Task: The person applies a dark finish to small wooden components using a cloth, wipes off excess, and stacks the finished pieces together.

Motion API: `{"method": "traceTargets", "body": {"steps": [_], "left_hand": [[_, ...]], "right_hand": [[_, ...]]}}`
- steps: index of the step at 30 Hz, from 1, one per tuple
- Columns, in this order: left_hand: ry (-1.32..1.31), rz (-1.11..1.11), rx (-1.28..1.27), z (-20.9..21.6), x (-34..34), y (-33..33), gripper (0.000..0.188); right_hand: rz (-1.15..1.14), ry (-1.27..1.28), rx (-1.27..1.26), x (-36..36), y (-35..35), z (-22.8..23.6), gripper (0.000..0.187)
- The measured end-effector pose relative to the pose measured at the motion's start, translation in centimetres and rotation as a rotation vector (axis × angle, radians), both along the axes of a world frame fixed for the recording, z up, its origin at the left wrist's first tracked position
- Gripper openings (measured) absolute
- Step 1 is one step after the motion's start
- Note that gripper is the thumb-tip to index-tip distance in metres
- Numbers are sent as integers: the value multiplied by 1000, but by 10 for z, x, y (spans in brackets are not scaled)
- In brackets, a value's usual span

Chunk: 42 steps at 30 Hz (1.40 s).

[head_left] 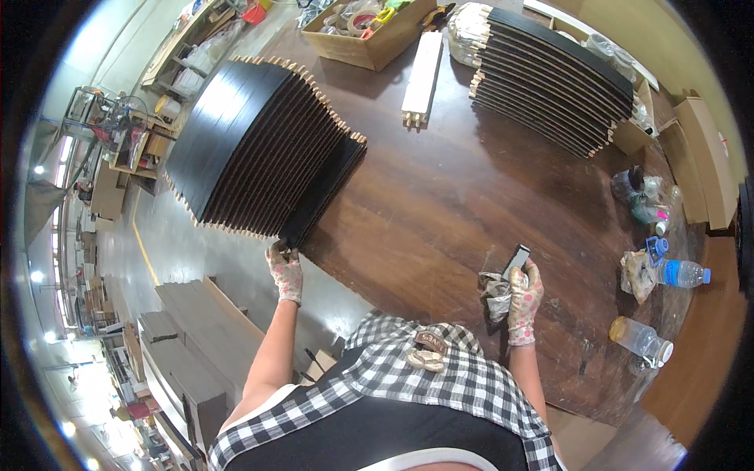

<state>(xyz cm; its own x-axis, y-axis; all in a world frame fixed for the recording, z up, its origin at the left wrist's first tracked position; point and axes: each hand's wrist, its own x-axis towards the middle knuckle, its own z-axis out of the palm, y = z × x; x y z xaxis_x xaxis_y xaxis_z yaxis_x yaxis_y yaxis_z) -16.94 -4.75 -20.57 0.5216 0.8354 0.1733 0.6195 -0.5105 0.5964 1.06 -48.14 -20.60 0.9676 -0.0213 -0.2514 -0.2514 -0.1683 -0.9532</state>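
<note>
My left hand [284,276], in a white glove with pink dots, is closed on the near end of the lowest black board [320,196]. That board lies under a tall, leaning stack of black boards [251,133] with wooden dowels along their ends. My right hand [525,308], gloved the same way, holds a small flat grey tool with a dark edge [518,257] between thumb and fingers. A crumpled grey cloth [496,294] is beside that hand's fingers; whether the hand also grips it I cannot tell. Both hands are at the near side of the brown table [416,204].
Farther right stands another stack of black boards [550,86]. A white strip [422,78] lies near a cardboard box [369,43] of tape rolls. Plastic bottles [682,273] line the right side. Grey panels [204,330] are stacked at my lower left, off the table.
</note>
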Motion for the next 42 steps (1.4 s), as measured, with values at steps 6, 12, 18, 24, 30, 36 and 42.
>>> {"method": "traceTargets", "body": {"steps": [6, 12, 18, 24, 30, 36, 42], "left_hand": [[-77, -4, 10, -18, -6, 18, 33], [80, -83, 138, 29, 23, -28, 28], [-220, -477, -109, 35, 135, -67, 24], [-330, -788, -505, 3, 315, -92, 41], [-193, -846, -680, -16, 450, -143, 83], [7, -909, -318, -37, 485, -88, 79], [-47, -962, -420, -13, 489, -124, 74]], "right_hand": [[-1, -12, 28, 2, 5, -6, 36], [-85, 92, 161, 7, -5, -1, 35], [-293, -133, 471, 81, -23, 0, 42], [-353, -135, 352, 206, -47, -36, 57], [-483, -110, 237, 283, -101, -78, 65], [-464, -40, 211, 290, -51, -41, 57], [-435, -47, 289, 303, -92, -78, 61]]}}
